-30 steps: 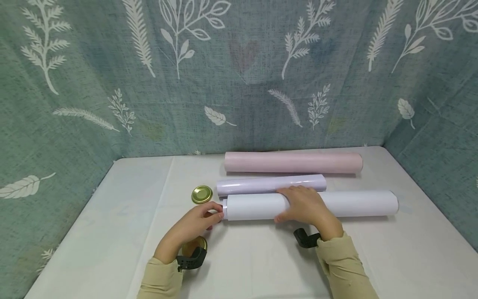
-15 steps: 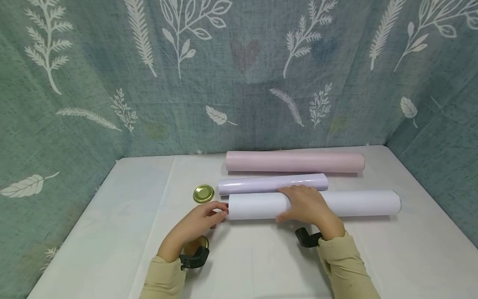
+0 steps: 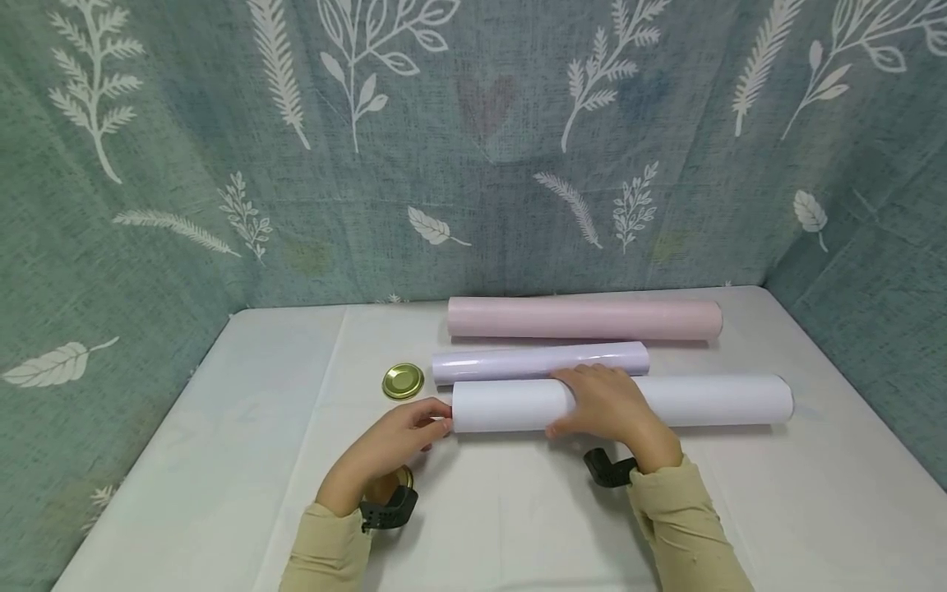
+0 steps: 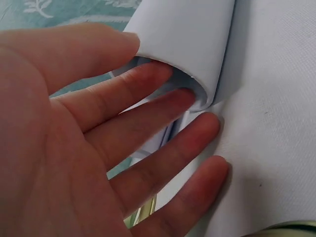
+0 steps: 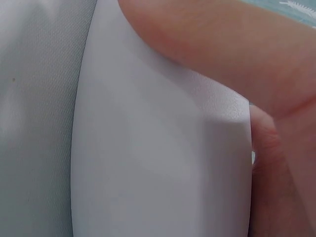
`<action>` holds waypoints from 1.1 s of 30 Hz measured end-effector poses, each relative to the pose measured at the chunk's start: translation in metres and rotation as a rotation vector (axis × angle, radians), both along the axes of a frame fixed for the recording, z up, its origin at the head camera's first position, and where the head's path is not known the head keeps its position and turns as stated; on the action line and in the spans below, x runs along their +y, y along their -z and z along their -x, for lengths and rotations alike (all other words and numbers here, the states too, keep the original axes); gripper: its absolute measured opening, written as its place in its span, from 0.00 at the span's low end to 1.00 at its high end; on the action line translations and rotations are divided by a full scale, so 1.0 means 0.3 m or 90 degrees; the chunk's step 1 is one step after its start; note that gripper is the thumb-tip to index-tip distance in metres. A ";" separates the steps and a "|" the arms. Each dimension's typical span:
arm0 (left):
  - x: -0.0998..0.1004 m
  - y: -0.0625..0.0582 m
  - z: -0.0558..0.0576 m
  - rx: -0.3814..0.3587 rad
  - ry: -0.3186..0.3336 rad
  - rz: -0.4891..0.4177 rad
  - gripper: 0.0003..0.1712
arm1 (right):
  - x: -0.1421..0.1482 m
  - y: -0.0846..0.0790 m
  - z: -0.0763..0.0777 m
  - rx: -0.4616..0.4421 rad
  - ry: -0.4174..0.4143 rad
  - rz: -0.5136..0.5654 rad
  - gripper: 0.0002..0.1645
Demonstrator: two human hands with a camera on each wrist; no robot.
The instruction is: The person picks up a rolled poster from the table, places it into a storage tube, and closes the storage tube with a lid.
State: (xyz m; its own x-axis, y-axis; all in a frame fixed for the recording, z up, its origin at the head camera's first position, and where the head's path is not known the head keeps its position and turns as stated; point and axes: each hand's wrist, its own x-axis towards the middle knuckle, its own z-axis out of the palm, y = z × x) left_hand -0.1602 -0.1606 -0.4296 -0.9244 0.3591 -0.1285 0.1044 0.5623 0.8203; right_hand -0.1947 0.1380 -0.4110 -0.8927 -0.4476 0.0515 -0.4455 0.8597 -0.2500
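A white paper roll (image 3: 710,400) lies sideways on the table. My right hand (image 3: 610,405) grips its middle from above, the thumb on the near side; in the right wrist view the thumb (image 5: 212,54) spreads across the white surface. At the roll's left end is my left hand (image 3: 399,440), fingers loosely extended. The left wrist view shows the index and middle fingertips just inside the roll's hollow end (image 4: 197,91). The thumb is against the outer rim, while the other two fingers stay outside, beside the opening.
Behind the white roll lie a glossy lavender roll (image 3: 533,364) and a longer pink roll (image 3: 584,318). A gold lid (image 3: 403,381) is left of them. Another gold round piece (image 3: 404,477) is partly hidden under the left wrist. A patterned curtain (image 3: 488,164) hangs behind the table.
A short inner piece that stuck out of the white roll's left end has gone inside, out of sight. My left hand has shifted slightly right; my right hand keeps its grip.
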 end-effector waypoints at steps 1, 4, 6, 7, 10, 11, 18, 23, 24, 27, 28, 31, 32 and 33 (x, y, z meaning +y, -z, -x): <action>-0.005 -0.001 0.001 0.000 0.006 0.005 0.11 | -0.001 -0.003 0.000 0.001 -0.002 0.002 0.50; -0.037 -0.002 0.006 -0.002 0.028 0.012 0.16 | -0.001 -0.007 0.001 0.002 -0.004 0.001 0.50; -0.068 -0.004 0.009 -0.008 0.027 0.017 0.19 | -0.001 -0.011 0.002 0.003 -0.004 -0.001 0.50; -0.084 -0.004 0.011 -0.009 0.023 0.025 0.21 | 0.000 -0.011 0.004 0.003 -0.003 -0.002 0.50; -0.132 -0.008 0.012 -0.013 -0.006 0.056 0.23 | 0.002 -0.012 0.008 0.001 -0.001 -0.003 0.50; -0.144 -0.009 0.012 -0.012 -0.013 0.068 0.22 | 0.003 -0.012 0.009 0.000 0.001 -0.003 0.50; -0.192 -0.008 0.008 0.007 -0.018 0.148 0.17 | 0.011 -0.007 0.013 0.005 0.001 -0.009 0.50; -0.193 -0.012 -0.004 -0.014 -0.015 0.157 0.19 | 0.009 -0.003 0.007 0.002 0.003 -0.003 0.49; -0.192 -0.012 -0.007 -0.021 -0.021 0.159 0.20 | 0.008 -0.003 0.005 0.000 0.004 -0.001 0.49; -0.192 -0.009 -0.017 -0.031 -0.037 0.164 0.20 | 0.000 -0.003 -0.002 -0.009 0.001 0.002 0.49; -0.193 -0.007 -0.020 -0.030 -0.044 0.168 0.20 | -0.003 -0.002 -0.003 -0.010 -0.001 0.002 0.49; -0.195 -0.003 -0.026 -0.014 -0.063 0.174 0.19 | -0.012 -0.001 -0.005 -0.014 -0.005 0.002 0.49; -0.194 -0.001 -0.025 -0.009 -0.071 0.177 0.18 | -0.013 -0.001 -0.005 -0.013 -0.006 0.002 0.49; -0.193 0.001 -0.024 0.001 -0.075 0.180 0.17 | -0.014 -0.001 -0.005 -0.011 -0.007 0.001 0.48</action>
State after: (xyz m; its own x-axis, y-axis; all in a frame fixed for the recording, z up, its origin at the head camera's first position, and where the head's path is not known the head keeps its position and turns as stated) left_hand -0.1530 -0.2186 -0.4299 -0.9579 0.1994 -0.2067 0.0258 0.7765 0.6296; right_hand -0.1931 0.1339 -0.4108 -0.8882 -0.4580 0.0375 -0.4513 0.8540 -0.2591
